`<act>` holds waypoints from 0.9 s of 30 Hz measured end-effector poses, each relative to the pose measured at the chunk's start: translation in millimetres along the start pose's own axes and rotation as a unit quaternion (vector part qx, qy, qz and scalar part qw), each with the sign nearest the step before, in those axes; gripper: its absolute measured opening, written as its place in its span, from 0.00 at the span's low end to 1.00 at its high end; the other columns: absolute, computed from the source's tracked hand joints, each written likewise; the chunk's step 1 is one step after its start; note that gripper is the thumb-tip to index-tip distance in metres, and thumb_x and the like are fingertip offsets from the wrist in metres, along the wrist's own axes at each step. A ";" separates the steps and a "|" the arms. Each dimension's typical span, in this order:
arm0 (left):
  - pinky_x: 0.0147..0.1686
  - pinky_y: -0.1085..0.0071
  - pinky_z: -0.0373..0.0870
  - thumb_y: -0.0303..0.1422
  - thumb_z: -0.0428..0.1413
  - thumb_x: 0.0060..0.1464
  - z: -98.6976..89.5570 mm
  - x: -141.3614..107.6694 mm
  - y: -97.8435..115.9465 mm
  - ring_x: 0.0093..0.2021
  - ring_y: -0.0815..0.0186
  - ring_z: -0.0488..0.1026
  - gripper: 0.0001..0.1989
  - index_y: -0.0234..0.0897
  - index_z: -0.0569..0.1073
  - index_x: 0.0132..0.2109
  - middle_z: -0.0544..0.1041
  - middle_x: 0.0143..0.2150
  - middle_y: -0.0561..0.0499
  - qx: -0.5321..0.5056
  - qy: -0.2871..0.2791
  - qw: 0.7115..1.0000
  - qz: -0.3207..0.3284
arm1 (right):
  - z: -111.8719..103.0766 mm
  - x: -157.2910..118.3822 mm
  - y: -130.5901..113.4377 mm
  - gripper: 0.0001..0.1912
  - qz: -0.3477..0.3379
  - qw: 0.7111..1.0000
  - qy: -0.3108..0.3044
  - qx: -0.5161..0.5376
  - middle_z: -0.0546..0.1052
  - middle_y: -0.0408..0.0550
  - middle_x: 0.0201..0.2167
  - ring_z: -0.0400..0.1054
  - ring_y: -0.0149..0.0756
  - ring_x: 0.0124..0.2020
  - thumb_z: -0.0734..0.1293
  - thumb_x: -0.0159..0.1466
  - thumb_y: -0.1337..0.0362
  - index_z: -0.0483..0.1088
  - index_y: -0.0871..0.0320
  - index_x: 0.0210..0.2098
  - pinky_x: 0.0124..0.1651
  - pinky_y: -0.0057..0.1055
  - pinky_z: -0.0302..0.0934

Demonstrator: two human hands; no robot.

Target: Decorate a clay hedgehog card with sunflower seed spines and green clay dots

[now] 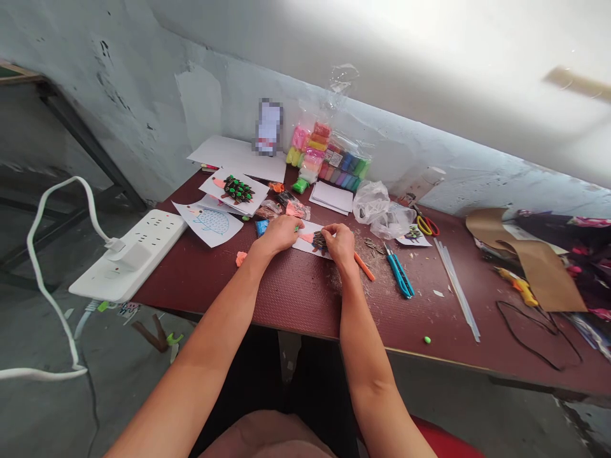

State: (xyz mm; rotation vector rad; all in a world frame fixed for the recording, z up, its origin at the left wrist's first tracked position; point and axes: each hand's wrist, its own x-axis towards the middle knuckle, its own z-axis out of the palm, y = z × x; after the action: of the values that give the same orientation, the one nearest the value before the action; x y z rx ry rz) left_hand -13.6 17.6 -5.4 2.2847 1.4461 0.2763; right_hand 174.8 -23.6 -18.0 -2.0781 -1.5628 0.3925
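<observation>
A white card (305, 245) lies flat in front of me, bearing a hedgehog figure (319, 240) with a pink face and dark, seed-like spines. My left hand (282, 233) is closed at the card's left edge, and a small piece of green clay shows at its fingertips. Over the right part of the card, my right hand (340, 243) pinches down at the spines; anything between its fingertips is hidden. An orange stick (365, 266) lies beside my right wrist. Loose seed-like bits (373, 245) are scattered to its right.
A finished-looking hedgehog card (233, 189) and a drawn hedgehog sheet (208, 221) lie left. Coloured clay packs (341, 166) stand at the wall. Rightward are a blue cutter (400, 275), scissors (426, 224), glue sticks (457, 289) and a glue gun (518, 287). A power strip (131, 254) overhangs the left edge.
</observation>
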 end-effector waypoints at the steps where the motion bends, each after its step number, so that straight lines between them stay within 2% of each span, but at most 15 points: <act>1: 0.61 0.63 0.72 0.29 0.58 0.64 0.2 0.2 -0.2 0.61 0.52 0.79 0.20 0.41 0.82 0.61 0.83 0.60 0.43 0.000 -0.001 1.000 0.000 | 0.2 -0.2 -0.2 0.13 -0.004 1.000 0.002 -0.003 0.83 0.50 0.40 0.77 0.38 0.39 0.66 0.67 0.63 0.84 0.57 0.41 0.50 0.32 0.66; 11: 0.60 0.66 0.71 0.29 0.56 0.65 0.2 -0.8 0.4 0.61 0.54 0.79 0.20 0.41 0.81 0.61 0.83 0.60 0.43 0.000 0.000 1.000 -0.002 | -3.5 -1.5 -3.0 0.12 -0.020 0.999 0.022 -0.020 0.81 0.50 0.43 0.74 0.39 0.44 0.67 0.66 0.65 0.83 0.55 0.43 0.51 0.32 0.65; 27: 0.61 0.63 0.72 0.27 0.57 0.64 -2.2 -2.3 2.4 0.61 0.52 0.79 0.19 0.41 0.83 0.59 0.83 0.60 0.43 -0.006 0.005 1.000 -0.001 | -0.7 -0.9 -1.8 0.12 -0.014 0.999 0.014 -0.031 0.83 0.50 0.41 0.76 0.38 0.41 0.66 0.67 0.64 0.83 0.56 0.39 0.48 0.31 0.65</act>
State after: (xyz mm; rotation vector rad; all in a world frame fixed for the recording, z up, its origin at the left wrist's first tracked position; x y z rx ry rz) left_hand -13.5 15.2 -2.2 2.2747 1.4481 0.2949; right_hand 173.5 -24.2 -16.4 -2.0978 -1.6040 0.3069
